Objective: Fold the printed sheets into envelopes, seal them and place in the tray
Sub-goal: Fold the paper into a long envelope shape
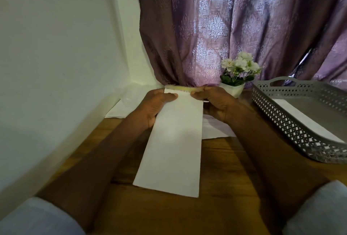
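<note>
Landmark: envelope (174, 137), a long white piece held upright-tilted over the wooden table (225, 178), its far end carrying a yellowish strip at the flap (183, 89).

- Wall (56, 65): white, far left of the envelope.
- Plastic wrap (131, 95): clear and crumpled, left of and beyond the envelope, lying on loose sheets (116, 111).
- Left hand (155, 107): at the envelope's far left edge, thumb on its face and fingers curled behind, pinching the paper.
- Flap: top edge of the envelope, between the two hands; whether it is folded down or only lifted cannot be told.
- Right hand (216, 103): at the envelope's far right corner, fingertips pinching the flap end.
- Printed sheets (214, 127): flat on the table just right of and behind the envelope, partly covered by the right hand.
- Flower pot (233, 89): white, beyond the right hand, against the purple curtain (225, 28).
- Tray (281, 124): grey, perforated, well right of the envelope; one white envelope (300, 114) already lies inside.

Risks, as judged: the seal is likely the step in hand. Uneven pressure from the two pinches could set the flap skewed or creased. The strip could catch a fingertip. Held in the air, the long body could sag and buckle.
</note>
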`<state>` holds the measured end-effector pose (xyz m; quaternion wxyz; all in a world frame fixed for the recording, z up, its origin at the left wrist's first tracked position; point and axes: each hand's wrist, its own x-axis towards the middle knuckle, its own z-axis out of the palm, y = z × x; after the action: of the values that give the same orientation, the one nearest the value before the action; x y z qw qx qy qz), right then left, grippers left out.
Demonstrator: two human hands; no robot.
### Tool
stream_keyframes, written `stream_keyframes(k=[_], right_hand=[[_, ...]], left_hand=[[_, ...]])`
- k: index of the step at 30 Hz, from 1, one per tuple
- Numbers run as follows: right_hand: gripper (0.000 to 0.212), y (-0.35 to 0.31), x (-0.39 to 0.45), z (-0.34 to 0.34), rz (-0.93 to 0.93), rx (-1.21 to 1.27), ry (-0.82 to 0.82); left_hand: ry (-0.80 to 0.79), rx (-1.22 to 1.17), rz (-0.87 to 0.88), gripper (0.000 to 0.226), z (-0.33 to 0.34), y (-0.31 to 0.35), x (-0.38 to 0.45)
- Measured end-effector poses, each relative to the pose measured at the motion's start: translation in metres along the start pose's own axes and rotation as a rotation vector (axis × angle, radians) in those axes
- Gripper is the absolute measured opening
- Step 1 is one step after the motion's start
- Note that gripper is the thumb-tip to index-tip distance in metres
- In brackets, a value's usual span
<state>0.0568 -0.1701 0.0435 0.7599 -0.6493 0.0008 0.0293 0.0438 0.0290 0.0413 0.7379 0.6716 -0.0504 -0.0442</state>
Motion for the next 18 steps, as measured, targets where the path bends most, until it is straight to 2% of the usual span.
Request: stream_keyframes(k=[2,6,11,14,18], right_hand=[[0.022,0.000,-0.001,-0.001,0.006,0.008,-0.014],[0.028,-0.002,-0.003,-0.001,-0.003,-0.019,-0.031],[0.045,-0.004,-0.005,0.001,0.030,-0.041,-0.019],[0.035,-0.002,-0.005,0.003,0.017,-0.027,-0.026],[0.028,0.007,0.005,0.008,-0.050,-0.047,0.031]], left_hand=[[0.018,0.018,0.042,0.027,-0.002,0.000,0.001],[0.067,0.018,0.092,0.033,-0.003,0.002,-0.001],[0.144,-0.045,-0.009,0.027,-0.002,0.005,-0.004],[0.165,-0.058,-0.005,0.028,-0.001,0.005,-0.004],[0.186,-0.076,0.117,0.029,-0.001,-0.001,-0.002]])
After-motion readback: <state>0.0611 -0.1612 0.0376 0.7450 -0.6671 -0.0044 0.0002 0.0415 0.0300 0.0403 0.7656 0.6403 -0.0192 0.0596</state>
